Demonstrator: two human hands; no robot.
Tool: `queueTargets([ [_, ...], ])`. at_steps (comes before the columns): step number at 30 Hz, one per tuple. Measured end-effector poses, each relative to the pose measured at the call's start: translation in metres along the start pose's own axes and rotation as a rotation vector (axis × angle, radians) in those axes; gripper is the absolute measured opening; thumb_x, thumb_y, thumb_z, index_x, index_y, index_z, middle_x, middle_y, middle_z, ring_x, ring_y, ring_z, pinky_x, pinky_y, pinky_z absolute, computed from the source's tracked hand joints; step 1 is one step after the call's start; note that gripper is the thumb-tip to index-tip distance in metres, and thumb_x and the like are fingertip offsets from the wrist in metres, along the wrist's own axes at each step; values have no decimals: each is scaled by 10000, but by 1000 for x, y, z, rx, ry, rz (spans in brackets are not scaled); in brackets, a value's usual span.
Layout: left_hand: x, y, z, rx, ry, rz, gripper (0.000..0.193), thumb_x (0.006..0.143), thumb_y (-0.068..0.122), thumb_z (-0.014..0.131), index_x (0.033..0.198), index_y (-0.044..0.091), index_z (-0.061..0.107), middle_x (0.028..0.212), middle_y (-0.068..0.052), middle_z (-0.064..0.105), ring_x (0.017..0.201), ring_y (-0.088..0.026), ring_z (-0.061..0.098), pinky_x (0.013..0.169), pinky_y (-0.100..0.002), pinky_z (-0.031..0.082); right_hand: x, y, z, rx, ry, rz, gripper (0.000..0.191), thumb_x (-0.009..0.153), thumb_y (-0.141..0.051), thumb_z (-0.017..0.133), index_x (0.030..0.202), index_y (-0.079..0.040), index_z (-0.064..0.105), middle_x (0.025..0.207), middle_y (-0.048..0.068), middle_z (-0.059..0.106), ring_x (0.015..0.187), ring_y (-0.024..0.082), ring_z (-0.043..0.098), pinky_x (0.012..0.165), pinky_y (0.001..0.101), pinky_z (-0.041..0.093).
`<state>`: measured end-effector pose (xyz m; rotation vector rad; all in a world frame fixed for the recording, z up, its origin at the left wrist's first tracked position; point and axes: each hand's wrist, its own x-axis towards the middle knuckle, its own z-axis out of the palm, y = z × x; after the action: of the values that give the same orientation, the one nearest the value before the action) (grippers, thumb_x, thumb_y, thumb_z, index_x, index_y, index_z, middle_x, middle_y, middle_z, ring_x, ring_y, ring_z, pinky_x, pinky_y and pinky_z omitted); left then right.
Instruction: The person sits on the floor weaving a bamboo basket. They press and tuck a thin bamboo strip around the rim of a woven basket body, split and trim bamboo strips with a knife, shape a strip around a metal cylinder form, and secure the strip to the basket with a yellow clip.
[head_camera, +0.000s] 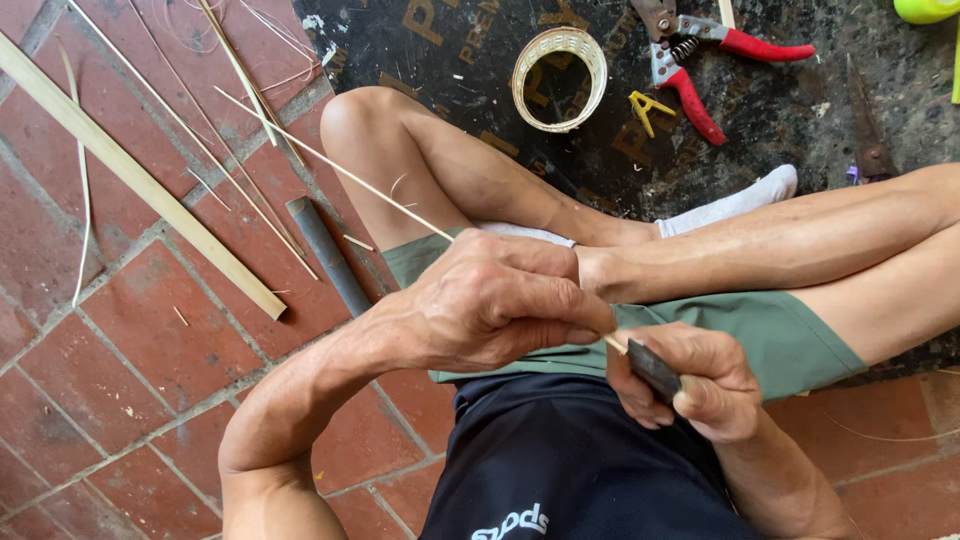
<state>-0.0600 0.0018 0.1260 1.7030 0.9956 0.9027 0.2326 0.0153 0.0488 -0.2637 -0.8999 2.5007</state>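
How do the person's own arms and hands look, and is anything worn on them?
Both arms are bare, with no sleeves visible. The left hand and the right hand are bare too: no gloves, rings, watch or bands. The forearms are lean, with visible veins and tendons.

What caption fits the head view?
Seated person's left hand grips a thin bamboo sliver against a dark blade held in the right hand.
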Motion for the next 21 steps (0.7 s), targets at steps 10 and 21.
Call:
queueTargets([
  [10,1,-3,3,21,27,9,173,977,106,788,1141,104,733,819,-35,572,788,-211,645,658,-343,511,2,-1,2,-17,57,20,440,1043,-352,640,1258,27,707,823,107,546,573,115,471,476,270,448],
  [21,3,-7,8,111,-10,96,166,949,152,804,1079,97,716,855,-39,608,816,-240,671,691,-389,524,-1,7,-4,126,63,-8,365,1012,-204,721,1326,-35,646,816,194,603,565,155,506,428,288,435],
])
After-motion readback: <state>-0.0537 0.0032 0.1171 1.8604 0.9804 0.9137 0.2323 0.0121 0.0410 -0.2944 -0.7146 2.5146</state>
